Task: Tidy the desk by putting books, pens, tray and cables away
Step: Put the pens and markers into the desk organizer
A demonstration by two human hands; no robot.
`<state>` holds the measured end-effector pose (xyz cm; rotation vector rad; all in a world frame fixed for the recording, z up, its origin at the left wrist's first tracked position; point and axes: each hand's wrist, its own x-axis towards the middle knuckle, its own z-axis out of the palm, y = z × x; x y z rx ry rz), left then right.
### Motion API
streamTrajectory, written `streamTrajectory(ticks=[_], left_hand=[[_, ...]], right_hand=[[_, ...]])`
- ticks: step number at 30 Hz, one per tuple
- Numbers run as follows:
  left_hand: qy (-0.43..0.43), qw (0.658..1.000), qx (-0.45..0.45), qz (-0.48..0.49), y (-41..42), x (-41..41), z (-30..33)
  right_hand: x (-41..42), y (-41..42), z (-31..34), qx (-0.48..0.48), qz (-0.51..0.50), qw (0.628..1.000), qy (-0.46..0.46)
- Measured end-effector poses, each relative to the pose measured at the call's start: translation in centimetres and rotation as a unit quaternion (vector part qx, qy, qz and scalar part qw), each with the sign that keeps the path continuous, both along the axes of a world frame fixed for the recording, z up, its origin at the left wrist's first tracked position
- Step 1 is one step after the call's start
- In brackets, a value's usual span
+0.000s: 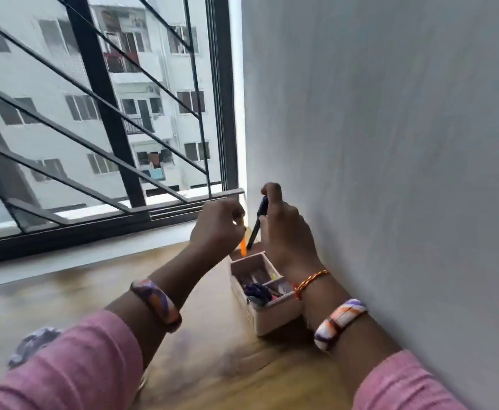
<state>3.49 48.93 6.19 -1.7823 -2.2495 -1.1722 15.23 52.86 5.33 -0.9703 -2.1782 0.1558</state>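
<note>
Both forearms stretched forward in pink sleeves, a patterned bangle on each wrist, left hand (217, 223) curled with fingertips pinched together, right hand (283, 229) raised just beside it, fingers closed in a grip, thread band at its wrist

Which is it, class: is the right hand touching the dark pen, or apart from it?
Touching: the head view shows the right hand fingers wrapped around the dark pen.

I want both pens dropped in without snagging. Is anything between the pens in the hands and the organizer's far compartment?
Nothing visible blocks them. The left hand holds the orange pen and the right hand holds the dark pen, both tips pointing down over the far end of the white organizer. That compartment's inside is mostly hidden.
</note>
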Motion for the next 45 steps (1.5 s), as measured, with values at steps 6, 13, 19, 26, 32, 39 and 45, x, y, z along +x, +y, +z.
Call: streamTrajectory(ticks=[6,13,19,26,32,39,45], left_hand=[[-0.006,0.998,-0.062,-0.017,-4.5,-4.2,0.0],[-0.016,0.987,-0.154,0.036,-19.7,-15.2,0.4],[-0.062,0.971,-0.171,0.156,-37.0,-26.9,-1.8],[-0.149,0.92,-0.195,0.306,-56.5,-39.8,-6.7],[-0.132,0.793,-0.184,0.565,-69.4,-49.2,-10.0],[-0.115,0.753,-0.286,0.582,-75.3,-55.7,-12.6],[-0.069,0.737,-0.248,0.625,-75.1,-56.7,-13.3]], right_hand=[[-4.3,-2.2,-0.4,-0.01,0.028,0.999,-0.033],[-13.7,-12.0,0.5,0.031,0.182,0.977,-0.109],[-25.3,-23.5,-0.4,0.041,0.316,0.931,-0.176],[-41.8,-38.8,-3.6,0.022,0.447,0.846,-0.291],[-51.9,-49.7,-6.6,0.04,0.554,0.764,-0.327],[-64.4,-56.3,-7.6,0.093,0.512,0.794,-0.316],[-69.0,-57.7,-8.9,0.17,0.399,0.794,-0.426]])
